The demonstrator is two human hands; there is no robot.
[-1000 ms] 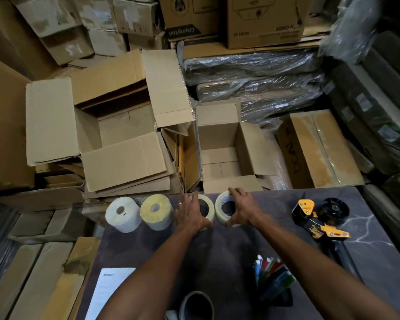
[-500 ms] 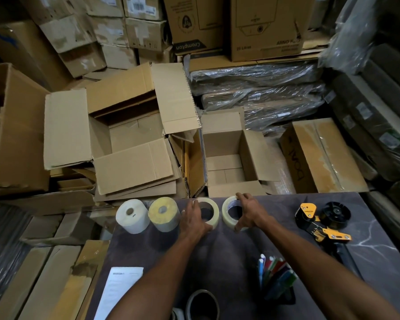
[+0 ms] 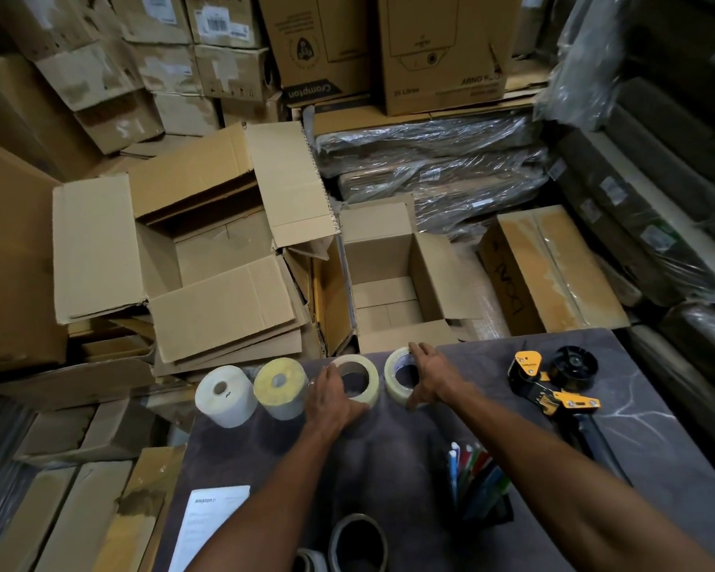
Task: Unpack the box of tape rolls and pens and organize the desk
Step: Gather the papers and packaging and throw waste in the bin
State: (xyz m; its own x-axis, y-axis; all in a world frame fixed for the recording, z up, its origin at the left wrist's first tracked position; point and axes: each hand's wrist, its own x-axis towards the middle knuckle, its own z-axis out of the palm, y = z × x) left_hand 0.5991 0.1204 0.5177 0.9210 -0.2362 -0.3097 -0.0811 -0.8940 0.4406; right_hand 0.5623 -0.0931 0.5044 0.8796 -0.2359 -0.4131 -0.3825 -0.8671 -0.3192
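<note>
Desk point(image 3: 389, 456) edge: dispenser point(image 3: 554, 386), open box point(image 3: 389, 274).

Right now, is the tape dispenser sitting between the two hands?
No, the tape dispenser lies on the desk to the right of the right hand.

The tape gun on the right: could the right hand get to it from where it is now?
Probably yes. The tape gun lies uncovered on the desk, with bare desktop between it and the right hand, which would first have to release its tape roll.

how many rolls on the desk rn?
At least 5: white roll and yellow roll at the far left edge, two clear tape rolls beside them under the hands, one dark roll at the near edge. More may be cropped there.
</note>
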